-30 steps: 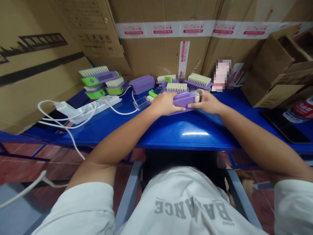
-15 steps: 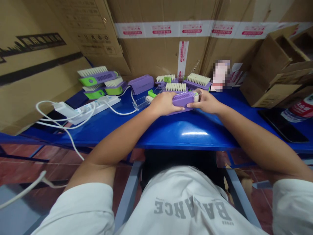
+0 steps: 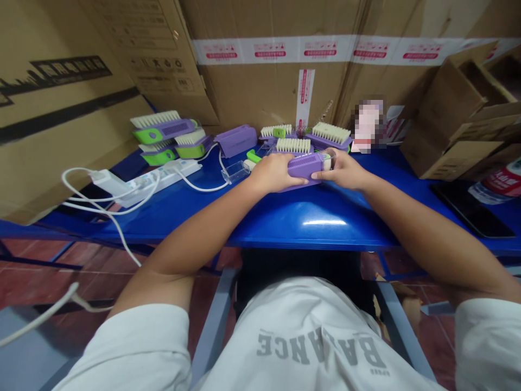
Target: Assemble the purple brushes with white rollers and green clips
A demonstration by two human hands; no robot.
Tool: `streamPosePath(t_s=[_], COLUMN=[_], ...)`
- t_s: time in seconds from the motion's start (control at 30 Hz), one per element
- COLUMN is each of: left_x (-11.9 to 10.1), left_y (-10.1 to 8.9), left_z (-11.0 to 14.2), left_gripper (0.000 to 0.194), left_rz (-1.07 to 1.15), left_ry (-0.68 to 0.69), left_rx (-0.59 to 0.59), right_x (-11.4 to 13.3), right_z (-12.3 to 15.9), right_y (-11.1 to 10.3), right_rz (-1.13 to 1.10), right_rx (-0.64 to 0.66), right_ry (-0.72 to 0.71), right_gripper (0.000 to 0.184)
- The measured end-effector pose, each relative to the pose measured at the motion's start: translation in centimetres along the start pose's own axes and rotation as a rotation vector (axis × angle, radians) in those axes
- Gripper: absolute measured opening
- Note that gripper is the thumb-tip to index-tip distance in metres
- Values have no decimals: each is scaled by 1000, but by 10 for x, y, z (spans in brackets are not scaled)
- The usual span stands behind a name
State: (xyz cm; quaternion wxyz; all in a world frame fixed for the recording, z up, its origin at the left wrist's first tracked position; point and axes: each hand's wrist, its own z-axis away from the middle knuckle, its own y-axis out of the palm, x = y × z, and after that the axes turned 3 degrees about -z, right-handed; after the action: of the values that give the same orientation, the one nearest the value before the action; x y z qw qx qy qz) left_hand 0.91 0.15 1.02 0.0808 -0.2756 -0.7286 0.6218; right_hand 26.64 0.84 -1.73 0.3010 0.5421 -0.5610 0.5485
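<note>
A purple brush (image 3: 307,168) lies between my two hands over the blue table, its slotted side facing up. My left hand (image 3: 273,172) is closed around its left part, thumb along the near side. On the right end, my right hand (image 3: 345,170) pinches the brush beside a clear plastic piece (image 3: 330,156) with a pale part under it. Just behind stand more purple brushes with cream bristles, among them a near one (image 3: 293,145) and one at the right (image 3: 330,132). A clear plastic cover (image 3: 236,172) and a bright green part (image 3: 253,156) lie left of my left hand.
Several purple-and-green brushes (image 3: 165,129) are stacked at the left, near a purple case (image 3: 236,139). A white power strip (image 3: 158,182) with looped cables crosses the table (image 3: 325,217). Cardboard boxes (image 3: 260,87) wall the back; a phone (image 3: 472,209) and bottle (image 3: 499,182) sit right.
</note>
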Motion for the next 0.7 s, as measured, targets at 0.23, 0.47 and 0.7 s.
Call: streamPosePath(t_s=[0.23,0.47,0.7], left_x=[-1,-1,-1], left_y=[-1,0,-1], left_z=[-1,-1,-1], left_gripper=[66,66,66], left_rz=[-10,-14,-22], left_ry=[-6,-6,-15], left_rx=[6,1,7], right_x=[-2,-1,-1], right_z=[-1,0,-1], right_y=[0,0,1], right_rz=[10,8,-3], right_rx=[7,13,4], right_ry=[-17,-6,-22], right_gripper=[81,80,83])
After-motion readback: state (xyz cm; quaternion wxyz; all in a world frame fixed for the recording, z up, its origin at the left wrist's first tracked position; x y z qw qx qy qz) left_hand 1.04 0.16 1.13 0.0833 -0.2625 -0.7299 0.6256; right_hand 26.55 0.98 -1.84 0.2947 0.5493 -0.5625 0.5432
